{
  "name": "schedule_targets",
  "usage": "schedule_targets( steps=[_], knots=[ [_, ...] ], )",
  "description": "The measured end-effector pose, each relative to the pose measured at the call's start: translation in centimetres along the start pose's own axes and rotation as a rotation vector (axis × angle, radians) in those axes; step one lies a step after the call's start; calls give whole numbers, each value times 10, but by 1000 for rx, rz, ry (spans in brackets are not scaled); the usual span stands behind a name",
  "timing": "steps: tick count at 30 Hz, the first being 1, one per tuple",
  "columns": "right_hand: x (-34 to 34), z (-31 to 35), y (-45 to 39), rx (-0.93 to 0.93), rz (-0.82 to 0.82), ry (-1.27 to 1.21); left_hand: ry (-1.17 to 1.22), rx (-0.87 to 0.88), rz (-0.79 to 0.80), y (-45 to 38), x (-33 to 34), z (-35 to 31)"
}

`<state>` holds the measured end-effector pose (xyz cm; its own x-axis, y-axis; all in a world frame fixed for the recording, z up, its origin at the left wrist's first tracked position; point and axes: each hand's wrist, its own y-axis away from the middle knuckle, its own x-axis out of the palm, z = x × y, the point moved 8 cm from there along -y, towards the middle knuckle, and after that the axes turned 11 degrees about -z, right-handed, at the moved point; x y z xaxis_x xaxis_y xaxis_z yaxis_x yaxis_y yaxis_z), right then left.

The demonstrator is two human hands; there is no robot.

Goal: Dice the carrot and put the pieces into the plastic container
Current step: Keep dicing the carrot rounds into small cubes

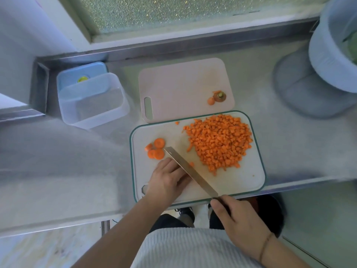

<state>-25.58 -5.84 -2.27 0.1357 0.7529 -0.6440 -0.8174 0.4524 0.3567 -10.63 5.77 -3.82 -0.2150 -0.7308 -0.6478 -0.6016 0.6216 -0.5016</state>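
Observation:
A large heap of diced carrot (220,143) covers the right half of the white cutting board (241,180) with the green rim. Several round carrot slices (156,148) lie at the board's left. My right hand (237,223) grips the handle of a long knife (190,171), whose blade slants up-left toward the slices. Beside the blade, my left hand (167,180) rests on the board with curled fingers over something I cannot make out. The clear plastic container (93,102) stands empty at the far left, apart from the board.
A pale pink cutting board (181,84) lies behind, carrying the carrot top and a scrap (217,97). A blue lid (81,74) sits behind the container. A large pale bowl (332,55) stands at the far right. The counter's front edge runs just under the white board.

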Motion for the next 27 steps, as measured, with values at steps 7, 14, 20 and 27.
schedule_targets(
  steps=[7,14,20,27],
  knots=[
    [-19,-1,-4,164,-63,-323,-37,-114,-54,-11,-4,3],
    [-36,-6,-3,289,-100,-483,-109,-211,-54,-58,10,18],
    [-37,-6,0,249,-107,-419,-106,-230,-52,-53,-1,20],
    [-20,-4,-1,212,-51,-328,-11,-176,70,-27,-3,16]
  ],
)
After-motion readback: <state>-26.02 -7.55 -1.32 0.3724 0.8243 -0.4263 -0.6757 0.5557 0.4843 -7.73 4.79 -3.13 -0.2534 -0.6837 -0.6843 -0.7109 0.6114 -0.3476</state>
